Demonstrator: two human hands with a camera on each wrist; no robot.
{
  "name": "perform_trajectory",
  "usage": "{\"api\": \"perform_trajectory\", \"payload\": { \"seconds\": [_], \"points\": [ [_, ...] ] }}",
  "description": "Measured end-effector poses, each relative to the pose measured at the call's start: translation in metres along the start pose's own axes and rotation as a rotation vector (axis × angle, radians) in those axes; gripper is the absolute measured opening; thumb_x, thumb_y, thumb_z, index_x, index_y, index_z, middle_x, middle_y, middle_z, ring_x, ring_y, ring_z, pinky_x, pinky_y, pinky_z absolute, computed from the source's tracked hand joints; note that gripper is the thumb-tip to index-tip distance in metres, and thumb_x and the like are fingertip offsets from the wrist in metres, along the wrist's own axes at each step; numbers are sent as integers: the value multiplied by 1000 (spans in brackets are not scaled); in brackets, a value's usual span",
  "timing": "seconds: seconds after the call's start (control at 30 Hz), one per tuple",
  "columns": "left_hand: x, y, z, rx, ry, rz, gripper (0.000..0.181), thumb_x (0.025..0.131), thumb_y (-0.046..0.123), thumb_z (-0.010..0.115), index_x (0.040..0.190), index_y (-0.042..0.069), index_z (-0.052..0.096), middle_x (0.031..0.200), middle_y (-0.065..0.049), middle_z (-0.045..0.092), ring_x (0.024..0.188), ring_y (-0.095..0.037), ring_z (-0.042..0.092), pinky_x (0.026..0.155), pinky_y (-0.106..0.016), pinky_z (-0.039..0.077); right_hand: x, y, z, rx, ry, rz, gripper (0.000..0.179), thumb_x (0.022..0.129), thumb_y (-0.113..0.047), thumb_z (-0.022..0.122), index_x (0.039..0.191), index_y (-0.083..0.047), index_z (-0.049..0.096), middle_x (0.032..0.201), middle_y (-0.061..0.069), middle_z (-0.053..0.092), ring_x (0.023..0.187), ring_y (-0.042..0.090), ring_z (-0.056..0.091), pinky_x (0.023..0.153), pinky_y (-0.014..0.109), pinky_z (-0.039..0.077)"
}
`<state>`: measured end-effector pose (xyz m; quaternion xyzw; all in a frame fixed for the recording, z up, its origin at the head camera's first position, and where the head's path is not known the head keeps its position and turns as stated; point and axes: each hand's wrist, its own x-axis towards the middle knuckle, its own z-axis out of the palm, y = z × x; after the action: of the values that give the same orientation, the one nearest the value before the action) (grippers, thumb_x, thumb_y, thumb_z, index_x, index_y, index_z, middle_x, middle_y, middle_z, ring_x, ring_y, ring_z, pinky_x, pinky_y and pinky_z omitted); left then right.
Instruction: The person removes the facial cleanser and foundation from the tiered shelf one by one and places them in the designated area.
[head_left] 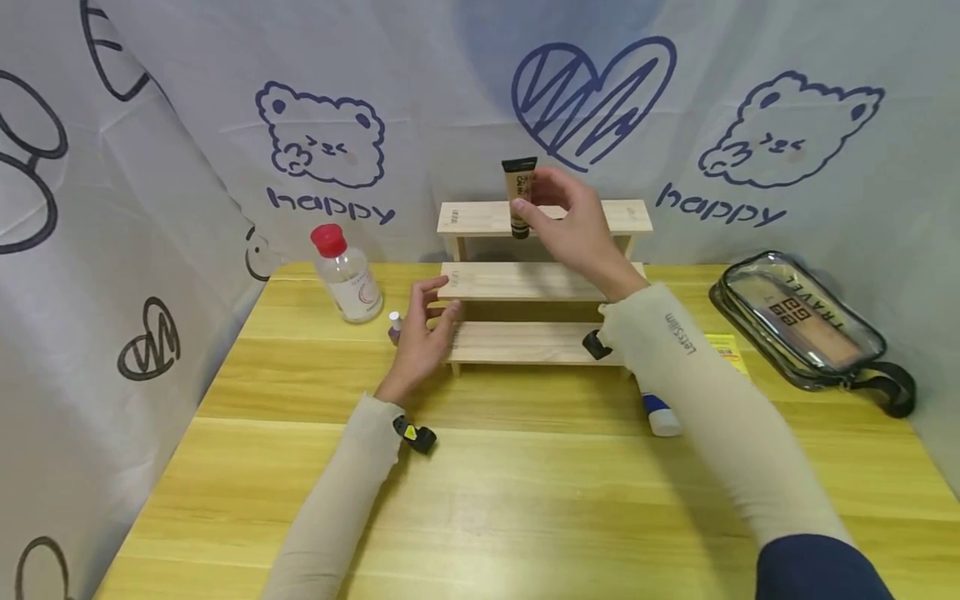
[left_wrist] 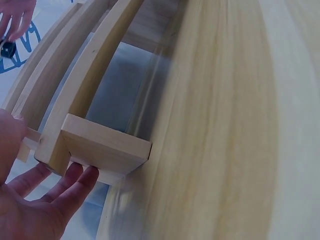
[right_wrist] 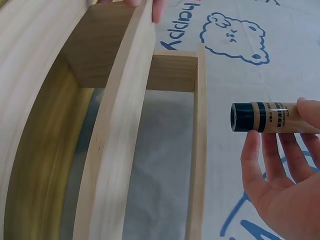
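Observation:
High over the top step of a three-tier wooden stand (head_left: 517, 282), my right hand (head_left: 573, 221) holds a small beige squeeze tube (head_left: 519, 196) with a black cap pointing down. The right wrist view has the thumb on one side of the tube (right_wrist: 280, 117) and the fingers on the other. Fingers of my left hand (head_left: 426, 337) grip the stand's left end at the middle step. From the left wrist, its fingertips (left_wrist: 90, 175) show against the end of the wood. A small purple bottle (head_left: 394, 329) with a white cap is partly hidden behind that hand.
A clear bottle (head_left: 352, 287) with a red cap stands left of the stand. On the right lies a transparent travel pouch (head_left: 806, 312) with a black strap. A white-and-blue tube (head_left: 662, 415) and a yellow packet (head_left: 726, 352) are partly covered by the right sleeve. A printed curtain (head_left: 450, 100) hangs behind.

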<state>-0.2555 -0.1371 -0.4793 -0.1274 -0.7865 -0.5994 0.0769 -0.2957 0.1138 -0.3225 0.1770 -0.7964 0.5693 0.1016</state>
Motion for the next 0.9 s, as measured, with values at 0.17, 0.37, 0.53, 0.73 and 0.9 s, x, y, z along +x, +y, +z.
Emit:
{"api": "perform_trajectory", "payload": {
  "seconds": [0.17,0.37,0.53,0.73,0.9],
  "points": [
    [1,-2,1,-10,-1,18,44,113,18,61,153,11,43,165,-15,48,130,-42,63,108,-57,57,-13,0,-12,-34,2,-74,33,105,-13,74,136,-2,70,129,19,75,121,29,71,117,45,53],
    [2,-1,4,-28,3,13,46,113,16,62,154,11,43,163,-17,50,128,-46,63,105,-60,57,-40,-1,-23,-14,3,-27,33,105,-12,75,137,-5,69,128,15,74,117,14,71,103,29,61],
    [3,-2,6,-41,12,3,48,113,12,61,156,10,41,164,-19,48,130,-49,60,108,-64,53,-60,2,-33,-16,-10,-24,34,106,-12,74,138,-4,68,129,13,74,117,8,69,99,23,60],
    [2,-1,5,-27,12,7,46,113,13,59,156,8,41,166,-18,47,132,-47,59,111,-62,52,-84,9,-45,-45,-2,-53,33,105,-9,74,137,-4,69,126,15,76,112,4,71,92,19,62],
    [0,0,1,-10,4,10,44,113,19,61,154,11,44,163,-14,50,129,-43,62,108,-58,55,-103,23,-55,-61,8,-39,34,105,-7,74,138,-2,68,121,6,76,111,4,70,90,17,61]
  ]
}}
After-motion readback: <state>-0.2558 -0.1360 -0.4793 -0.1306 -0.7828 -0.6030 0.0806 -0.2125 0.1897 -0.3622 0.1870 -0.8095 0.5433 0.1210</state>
